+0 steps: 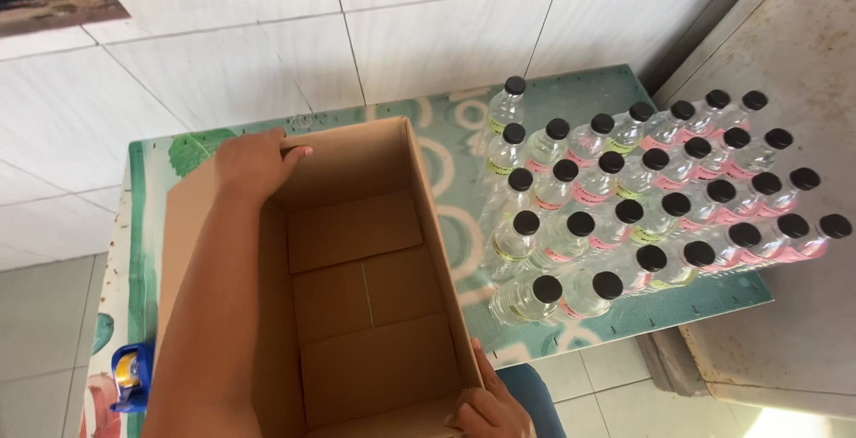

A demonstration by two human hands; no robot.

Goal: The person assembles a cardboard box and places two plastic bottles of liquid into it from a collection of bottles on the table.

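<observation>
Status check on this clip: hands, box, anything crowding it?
Left hand grips the cardboard box at its far rim; right hand at near corner. Box open, empty. Capped clear bottles stand massed beside it.

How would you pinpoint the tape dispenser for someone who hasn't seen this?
Start at the open cardboard box on the patterned table, which the left hand grips at the far rim and the right hand at the near corner. Go past the box's left wall to the table's near-left edge. The tape dispenser lies there: the only blue and yellow item, far from the black-capped clear bottles.
</observation>
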